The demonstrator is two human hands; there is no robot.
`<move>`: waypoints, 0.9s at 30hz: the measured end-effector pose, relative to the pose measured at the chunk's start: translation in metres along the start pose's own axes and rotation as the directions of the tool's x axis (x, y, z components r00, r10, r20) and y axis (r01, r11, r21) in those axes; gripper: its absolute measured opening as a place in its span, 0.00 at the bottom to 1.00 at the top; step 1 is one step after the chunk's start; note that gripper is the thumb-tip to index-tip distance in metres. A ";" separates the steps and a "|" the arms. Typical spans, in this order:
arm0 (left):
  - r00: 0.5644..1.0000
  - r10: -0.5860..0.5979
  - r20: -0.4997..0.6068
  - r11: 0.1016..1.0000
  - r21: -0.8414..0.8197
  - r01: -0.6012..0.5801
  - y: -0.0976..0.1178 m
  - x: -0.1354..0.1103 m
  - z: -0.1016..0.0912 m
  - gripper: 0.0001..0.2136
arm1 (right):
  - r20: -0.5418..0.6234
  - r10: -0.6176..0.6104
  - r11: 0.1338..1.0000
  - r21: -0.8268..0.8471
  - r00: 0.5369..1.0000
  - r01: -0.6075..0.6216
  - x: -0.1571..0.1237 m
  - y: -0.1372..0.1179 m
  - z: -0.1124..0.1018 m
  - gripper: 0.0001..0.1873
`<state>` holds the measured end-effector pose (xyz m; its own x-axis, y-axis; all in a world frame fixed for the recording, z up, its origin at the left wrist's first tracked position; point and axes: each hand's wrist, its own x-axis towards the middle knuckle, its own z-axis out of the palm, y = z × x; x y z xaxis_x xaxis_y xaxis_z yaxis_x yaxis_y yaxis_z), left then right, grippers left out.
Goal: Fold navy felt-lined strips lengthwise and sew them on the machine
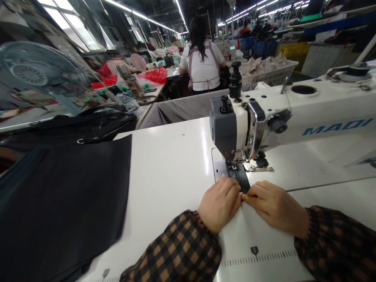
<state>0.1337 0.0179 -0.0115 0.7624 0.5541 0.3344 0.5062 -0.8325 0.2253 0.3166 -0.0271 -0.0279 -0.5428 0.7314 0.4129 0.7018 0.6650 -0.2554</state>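
A narrow black strip of material (242, 178) lies under the presser foot of a white sewing machine (293, 117). Both hands meet at the strip's near end, just in front of the needle area. My left hand (221, 201) is closed, its fingers curled and pinching the strip from the left. From the right, my right hand (273, 205) pinches the same end between thumb and fingers. The fingertips almost touch each other and cover the strip's end. To the left, a large black sheet of material (96, 188) with a metal eyelet drapes over the table.
The white sewing table (164, 168) has a printed ruler scale along its front edge. A fan (35, 74) stands at the far left. Beyond the table, a person in a white shirt (202, 64) sits facing away. A white basket of fabric (270, 74) stands behind the machine.
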 end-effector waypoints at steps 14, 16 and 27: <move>0.996 -0.026 0.090 1.000 -0.012 0.027 -0.014 0.001 0.000 0.11 | 0.028 -0.031 0.984 -0.176 0.999 0.035 0.018 0.016 0.005 0.11; 0.993 -0.041 0.110 0.999 -0.016 0.043 -0.016 0.002 0.000 0.10 | 0.035 -0.011 0.973 -0.228 0.999 0.019 0.022 0.020 0.007 0.10; 0.984 -0.121 0.128 0.987 -0.086 0.132 -0.023 0.005 0.004 0.12 | 0.053 -0.034 0.925 -0.376 0.998 0.052 0.028 0.028 0.011 0.10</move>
<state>0.1273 0.0395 -0.0192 0.7408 0.6457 0.1851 0.5661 -0.7485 0.3453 0.3159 0.0136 -0.0331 -0.5902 0.7154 0.3740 0.7948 0.5961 0.1138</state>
